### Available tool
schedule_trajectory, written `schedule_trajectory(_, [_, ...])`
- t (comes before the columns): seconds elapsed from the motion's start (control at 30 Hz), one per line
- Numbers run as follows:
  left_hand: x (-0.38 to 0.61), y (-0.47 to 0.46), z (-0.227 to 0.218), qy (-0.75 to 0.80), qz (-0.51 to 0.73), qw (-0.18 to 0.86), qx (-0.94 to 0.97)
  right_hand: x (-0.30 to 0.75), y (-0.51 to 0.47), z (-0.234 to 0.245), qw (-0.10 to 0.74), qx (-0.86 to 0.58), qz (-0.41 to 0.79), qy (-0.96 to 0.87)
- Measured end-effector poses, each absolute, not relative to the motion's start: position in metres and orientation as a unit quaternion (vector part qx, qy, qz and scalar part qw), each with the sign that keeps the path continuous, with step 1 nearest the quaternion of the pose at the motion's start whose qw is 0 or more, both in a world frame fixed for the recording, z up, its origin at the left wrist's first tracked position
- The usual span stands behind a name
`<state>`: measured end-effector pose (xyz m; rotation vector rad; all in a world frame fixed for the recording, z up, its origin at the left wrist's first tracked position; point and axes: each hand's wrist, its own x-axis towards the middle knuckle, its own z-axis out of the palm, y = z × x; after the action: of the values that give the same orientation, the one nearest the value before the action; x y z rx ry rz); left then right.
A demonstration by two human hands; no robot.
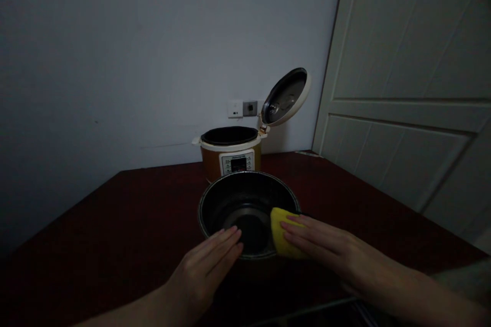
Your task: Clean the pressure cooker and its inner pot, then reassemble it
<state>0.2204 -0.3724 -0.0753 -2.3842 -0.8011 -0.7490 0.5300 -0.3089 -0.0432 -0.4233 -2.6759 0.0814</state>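
Note:
A black inner pot [245, 203] stands on the dark red table [126, 225] in front of me. My left hand [207, 265] lies flat against the pot's near rim, fingers stretched out and together. My right hand [326, 248] presses a yellow sponge [281, 235] onto the pot's right rim, fingers laid flat over it. Behind the pot stands an orange and white rice cooker [232, 156] with its lid [286, 96] swung up and open.
The table sits in a corner between a pale wall with a socket [242, 108] and a white panelled door [414, 112] on the right. The room is dim.

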Motion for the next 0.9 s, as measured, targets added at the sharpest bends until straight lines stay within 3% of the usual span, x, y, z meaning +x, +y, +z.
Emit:
schedule_trajectory(0.5, [0.215,-0.367,-0.077,-0.263,-0.276,0.276,-0.882,0.55,-0.189,-0.01,0.125,-0.157,0.037,-0.979])
schedule_trajectory(0.67, [0.213,-0.357,-0.09,-0.239,-0.274,0.333,-0.87,0.536,-0.164,-0.038,0.09,-0.133,0.085,-0.983])
schedule_trajectory(0.8, [0.219,-0.35,-0.099,-0.244,-0.319,0.382,-0.832,0.55,-0.148,-0.065,0.151,-0.203,0.081,-0.964])
schedule_trajectory(0.9, [0.225,-0.346,-0.101,-0.232,-0.361,0.391,-0.814,0.565,-0.136,-0.059,0.189,-0.233,0.038,-0.953])
